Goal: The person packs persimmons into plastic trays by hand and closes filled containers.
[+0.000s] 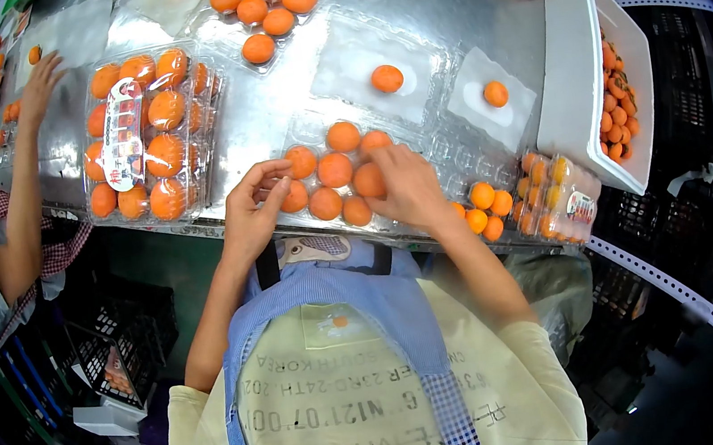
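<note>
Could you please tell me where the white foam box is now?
In the head view, the white foam box is at the right end of the metal table, just right of a lone orange fruit and beyond the right-hand labelled clear pack.

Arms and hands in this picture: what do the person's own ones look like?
The left hand and right hand are bare, with no gloves, and no watch shows on either wrist. Loose, pale yellow cloth sleeves cover the upper arms, while the forearms are uncovered.
</note>
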The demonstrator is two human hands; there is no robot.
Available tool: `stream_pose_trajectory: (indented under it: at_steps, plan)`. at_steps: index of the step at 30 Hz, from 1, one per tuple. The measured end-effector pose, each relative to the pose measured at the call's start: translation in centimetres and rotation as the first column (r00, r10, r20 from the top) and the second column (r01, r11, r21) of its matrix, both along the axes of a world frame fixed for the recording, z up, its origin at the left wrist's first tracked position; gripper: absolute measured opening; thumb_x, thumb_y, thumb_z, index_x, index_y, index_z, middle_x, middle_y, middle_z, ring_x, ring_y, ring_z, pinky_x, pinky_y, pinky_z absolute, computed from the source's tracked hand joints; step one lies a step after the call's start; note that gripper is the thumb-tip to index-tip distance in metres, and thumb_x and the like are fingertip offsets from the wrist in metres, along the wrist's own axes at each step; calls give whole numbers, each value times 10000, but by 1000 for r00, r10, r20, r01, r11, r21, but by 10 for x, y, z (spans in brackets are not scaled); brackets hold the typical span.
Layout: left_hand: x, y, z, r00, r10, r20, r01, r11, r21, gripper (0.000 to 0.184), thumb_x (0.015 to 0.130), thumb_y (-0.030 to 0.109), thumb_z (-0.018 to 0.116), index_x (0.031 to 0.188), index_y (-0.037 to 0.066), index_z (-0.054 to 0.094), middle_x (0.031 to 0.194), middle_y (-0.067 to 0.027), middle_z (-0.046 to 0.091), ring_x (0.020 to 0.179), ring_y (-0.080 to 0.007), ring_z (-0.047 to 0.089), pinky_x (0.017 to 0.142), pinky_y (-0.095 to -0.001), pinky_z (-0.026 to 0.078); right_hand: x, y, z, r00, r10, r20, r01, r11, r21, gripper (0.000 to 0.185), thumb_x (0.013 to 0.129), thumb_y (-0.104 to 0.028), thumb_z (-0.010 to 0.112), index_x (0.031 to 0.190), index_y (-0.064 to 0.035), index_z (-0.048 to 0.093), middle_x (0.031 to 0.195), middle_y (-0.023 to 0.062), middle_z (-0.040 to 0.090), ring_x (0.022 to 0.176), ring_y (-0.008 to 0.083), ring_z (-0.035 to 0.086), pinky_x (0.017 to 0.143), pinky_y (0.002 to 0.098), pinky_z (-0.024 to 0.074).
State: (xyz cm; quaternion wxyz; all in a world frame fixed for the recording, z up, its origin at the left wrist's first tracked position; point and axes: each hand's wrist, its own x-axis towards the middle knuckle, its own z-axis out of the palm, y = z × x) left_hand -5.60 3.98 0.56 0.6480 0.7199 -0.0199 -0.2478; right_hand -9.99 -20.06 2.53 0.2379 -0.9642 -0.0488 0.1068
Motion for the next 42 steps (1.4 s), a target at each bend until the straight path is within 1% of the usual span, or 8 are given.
stream_pose_trajectory:
  at_steps: [3,6,7,13,22,28,34,42]
  plan:
    - [1,-3,4,999,-52,-10,51,998,-45,309,851,95,614,1150,37,566,1014,-50,611,838,-80,557,761,-231,462,-5,-14,8,962,-148,-227,229,895,384,579,682,-204,745,1170,-61,469,1090,100,554,1027,231,552,838,378,461]
    - [0,-18,27,985,-171,17,172,982,-76,452,781,91,692,1204,58,535,1106,-63,583,884,-108,567,789,-249,462,-12,-13,16,886,-129,-445,448,484,752,602,725,-194,732,1236,-70,439,1170,98,529,1106,212,524,916,371,437]
    - [0,-25,37,975,-219,34,221,972,-80,511,751,89,721,1222,68,525,1136,-64,573,898,-119,568,794,-256,460,-15,-12,19,861,-84,-502,502,294,813,595,741,-181,722,1250,-75,433,1192,96,519,1129,208,513,938,370,425]
    - [0,-50,55,863,-288,415,351,933,-81,684,648,70,787,1268,83,498,1192,-68,557,1011,-185,557,798,-294,459,-19,12,28,874,-2,-485,484,-71,872,584,754,-132,697,1256,-38,415,1216,126,504,1167,222,480,1006,372,371]
    - [-2,-45,47,891,-304,337,330,944,-22,693,651,70,781,1279,75,488,1175,-84,550,1000,-182,560,749,-281,480,-16,17,26,859,-65,-508,512,122,850,498,806,-142,632,1231,11,423,1213,154,512,1116,214,523,937,349,437]
    - [-1,-42,48,928,-317,197,336,939,-74,692,672,73,768,1297,66,469,1159,-76,520,954,-152,552,727,-270,482,-14,26,25,770,42,-636,623,-263,737,461,921,-320,474,1243,7,431,1194,153,527,1070,227,564,884,356,478]
    - [-2,-40,40,939,-314,138,332,934,-132,658,704,46,738,1299,54,457,1211,-66,482,903,-149,567,735,-252,470,-13,29,25,737,70,-672,663,-267,699,467,958,-369,392,1246,-4,432,1174,154,536,1030,220,584,796,343,509]
    - [-7,-41,37,968,-250,-14,242,949,-201,597,769,85,722,1271,6,409,1077,-121,598,907,-151,603,768,-273,477,-14,17,30,897,-148,-416,440,380,814,404,917,-234,511,1221,21,437,985,133,634,882,174,624,735,292,508]
